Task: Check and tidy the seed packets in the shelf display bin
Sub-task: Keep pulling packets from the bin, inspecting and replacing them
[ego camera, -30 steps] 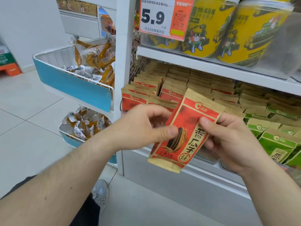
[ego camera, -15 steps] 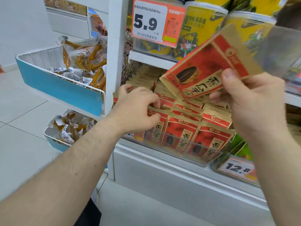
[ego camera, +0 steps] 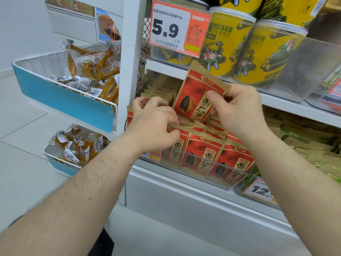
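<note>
Landmark: clear display bin on the lower shelf, front wall transparent.

Right hand above the bin, toward its rear half. Thumb and fingers pinch one red seed packet by its right edge; thumb lies on the printed face. Packet is tilted, its kraft top seal pointing up toward the shelf board over the bin, its lower end among the packet tops in the bin.

Left hand over the bin's left side. Fingers curled down onto the packet rows, thumb against the top of a front-row packet. Looks like it parts or steadies the rows; whether it truly grips one packet I cannot tell.

Front row stands upright against the bin's clear wall, faces outward. Further rows run back behind it.

Handling, judged: packets look light, flat, paper-like, with loose contents. They should bend easily and fan or topple if a neighbour is pulled. Best hold is the crimped top seal or a side edge, where the material is stiffest; a pinch mid-face would crease it. Paper finish likely not slippery.

Right of the bin: green packets. On the shelf above the bin: yellow canisters and a price tag reading 5.9. Left of the bin, beyond the white upright: a wire basket of wrapped snacks.
</note>
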`<state>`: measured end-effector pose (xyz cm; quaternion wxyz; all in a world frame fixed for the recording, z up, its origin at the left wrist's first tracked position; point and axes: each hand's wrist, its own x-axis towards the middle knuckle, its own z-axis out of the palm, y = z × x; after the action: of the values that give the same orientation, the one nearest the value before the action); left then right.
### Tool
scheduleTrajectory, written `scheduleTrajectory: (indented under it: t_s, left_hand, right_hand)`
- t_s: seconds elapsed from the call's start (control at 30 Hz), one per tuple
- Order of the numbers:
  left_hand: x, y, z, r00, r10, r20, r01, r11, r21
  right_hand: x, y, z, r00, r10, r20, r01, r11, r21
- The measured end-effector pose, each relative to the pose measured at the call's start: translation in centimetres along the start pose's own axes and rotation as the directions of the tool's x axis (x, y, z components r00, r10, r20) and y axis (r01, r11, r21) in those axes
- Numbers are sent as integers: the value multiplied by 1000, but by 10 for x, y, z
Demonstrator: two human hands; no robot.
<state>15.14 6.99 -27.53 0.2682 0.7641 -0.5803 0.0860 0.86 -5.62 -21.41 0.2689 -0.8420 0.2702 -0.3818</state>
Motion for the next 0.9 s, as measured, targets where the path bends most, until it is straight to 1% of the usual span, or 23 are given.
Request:
scheduleTrajectory:
  t_s: [0.07, 0.13, 0.17, 0.23, 0.27, 0.33, 0.4, 0.47, 0.57, 0.63, 0.67, 0.73, 0.83, 0.9]
  left_hand:
    - [-1, 2, -2, 995, 26, -92, -31, 998, -48]
    - [-3, 1, -6, 962, 74, -264, -100, 991, -84]
    - [-3, 0, -10, 926, 101, -365, -143, 986, -91]
    - [-5, -2, -18, 821, 159, -548, -234, 970, -69]
    - [-6, -3, -22, 764, 185, -618, -272, 961, -48]
    - [-9, -6, -27, 666, 210, -715, -320, 947, -20]
    - [-12, -8, -30, 598, 196, -777, -342, 939, -26]
    - [-16, -8, -35, 556, 156, -817, -354, 933, -63]
    - [-20, -7, -46, 505, 101, -857, -354, 930, -99]
    - [-23, -7, -52, 481, 88, -872, -330, 940, -87]
    - [-25, -8, -54, 474, 80, -877, -311, 947, -82]
    - [-28, -11, -56, 455, 57, -889, -265, 961, -74]
    - [-33, -17, -60, 418, 36, -908, -219, 974, -62]
    - [-35, -19, -66, 384, 25, -923, -208, 976, -60]
  right_hand:
    - [0, 3, 7, 996, 22, 91, -13, 995, -94]
    - [-1, 3, 14, 989, 54, 139, -31, 985, -167]
    - [0, 4, 17, 987, 70, 146, -42, 982, -186]
    - [3, 2, 21, 986, 83, 146, -54, 980, -194]
    - [4, 0, 22, 987, 84, 135, -60, 982, -178]
    - [5, -2, 23, 991, 87, 97, -75, 989, -124]
    - [3, -3, 25, 994, 78, 79, -70, 992, -101]
    - [4, -1, 29, 991, 79, 108, -62, 986, -153]
    - [16, 0, 35, 959, 160, 234, -77, 941, -330]
    - [25, -2, 40, 905, 255, 341, -67, 876, -477]
    - [29, -4, 42, 881, 288, 375, -50, 845, -532]
    - [34, -10, 47, 867, 296, 401, 8, 797, -604]
    - [41, -21, 53, 855, 266, 445, 115, 740, -662]
    - [45, -27, 57, 815, 284, 505, 188, 695, -694]
